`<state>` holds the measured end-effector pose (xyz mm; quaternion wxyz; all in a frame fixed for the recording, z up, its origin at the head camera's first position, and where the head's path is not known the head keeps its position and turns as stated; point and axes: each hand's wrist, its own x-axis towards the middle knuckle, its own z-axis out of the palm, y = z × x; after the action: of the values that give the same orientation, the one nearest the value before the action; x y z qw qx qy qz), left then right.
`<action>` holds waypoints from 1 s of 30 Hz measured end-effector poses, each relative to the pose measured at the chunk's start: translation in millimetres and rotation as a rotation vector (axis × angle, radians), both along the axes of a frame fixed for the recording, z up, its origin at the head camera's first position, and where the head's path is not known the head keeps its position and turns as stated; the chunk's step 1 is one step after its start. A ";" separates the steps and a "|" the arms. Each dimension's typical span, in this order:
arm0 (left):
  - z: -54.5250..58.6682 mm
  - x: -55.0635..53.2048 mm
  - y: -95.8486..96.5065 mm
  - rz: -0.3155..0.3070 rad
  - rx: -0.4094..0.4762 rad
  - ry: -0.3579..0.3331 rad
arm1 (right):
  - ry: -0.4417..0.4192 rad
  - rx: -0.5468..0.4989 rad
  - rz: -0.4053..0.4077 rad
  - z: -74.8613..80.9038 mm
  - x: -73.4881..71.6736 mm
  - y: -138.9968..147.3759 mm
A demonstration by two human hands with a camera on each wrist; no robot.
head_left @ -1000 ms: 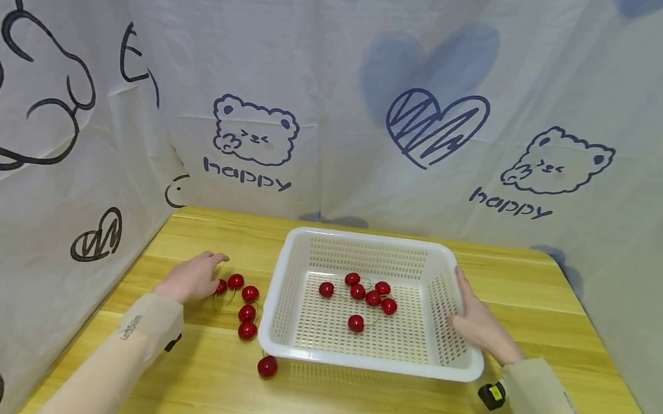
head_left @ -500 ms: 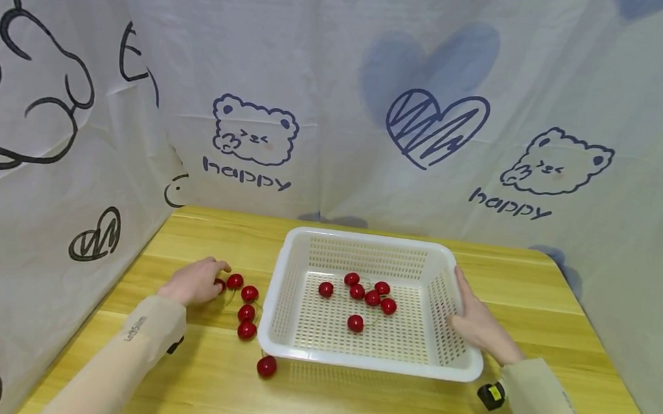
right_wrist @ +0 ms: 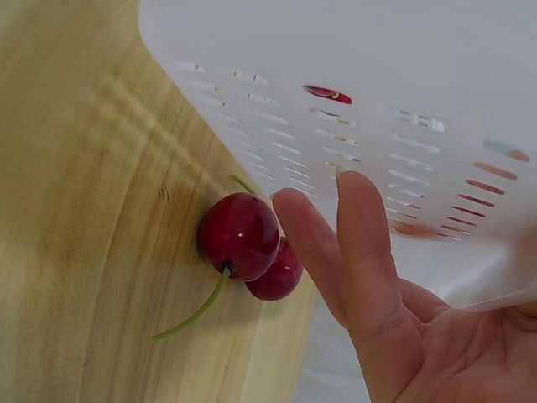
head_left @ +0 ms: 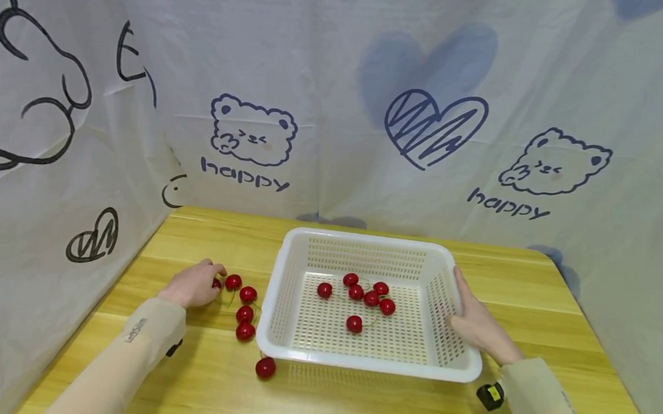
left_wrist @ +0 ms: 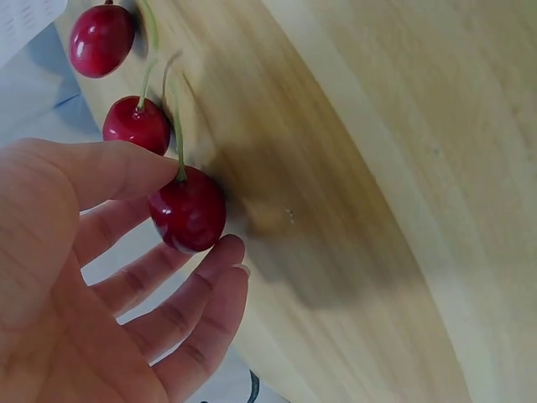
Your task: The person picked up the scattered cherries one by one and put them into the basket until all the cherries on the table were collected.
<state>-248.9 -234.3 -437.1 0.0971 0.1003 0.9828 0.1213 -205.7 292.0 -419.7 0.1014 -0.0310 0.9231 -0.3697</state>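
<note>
Vs. 1 s ago, L hand [head_left: 191,285] has come down & curled in round the leftmost cherry [left_wrist: 191,214], now mostly covered by fingers in head view; basket [head_left: 366,366] & R hand [head_left: 482,328] approx. unchanged. L grip: narrow, gap abt. one cherry wide; thumb [left_wrist: 126,172] on the stem end, other fingers bent in from the opp. side, so cherry looks pinched; its green stem [left_wrist: 179,126] sticks up past thumb tip. Can't tell if it's off the table [head_left: 206,392] yet. Next cherry [left_wrist: 137,126] is just beside it, partly behind thumb, a third [left_wrist: 102,39] a bit further along. Head view: besides the pinched one, five loose cherries on table L of basket, incl. a touching or near-touching pair [head_left: 244,323] & one [head_left: 265,368] by the basket's near L corner. R grip: thumb inside basket's R end wall, fingers along the outside, fairly straight & slightly spread, so wall is held betw. them; exact fingertip contact unclear. R wrist view: two cherries [right_wrist: 239,237] on table by basket's outer wall, close to fingertips. In basket: seven red cherries [head_left: 372,298], most bunched mid-floor, one nearer the front. Behind: white cloth [head_left: 334,168] w/ bear & heart drawings.
</note>
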 end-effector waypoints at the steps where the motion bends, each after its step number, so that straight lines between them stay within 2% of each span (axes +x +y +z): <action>1: 0.1 -0.4 0.2 0.002 0.001 -0.003 | 0.000 -0.003 0.000 -0.1 0.0 0.0; 19: -4.8 -8.4 2.1 0.010 -0.013 -0.049 | 0.004 0.000 0.009 0.4 -0.5 -0.9; 30: -1.2 -10.4 3.9 -0.010 -0.014 -0.072 | -0.009 -0.002 -0.004 0.7 0.7 -0.2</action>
<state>-259.3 -230.4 -438.3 0.1336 0.1000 0.9790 0.1172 -205.0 291.8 -419.0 0.1047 -0.0274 0.9223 -0.3711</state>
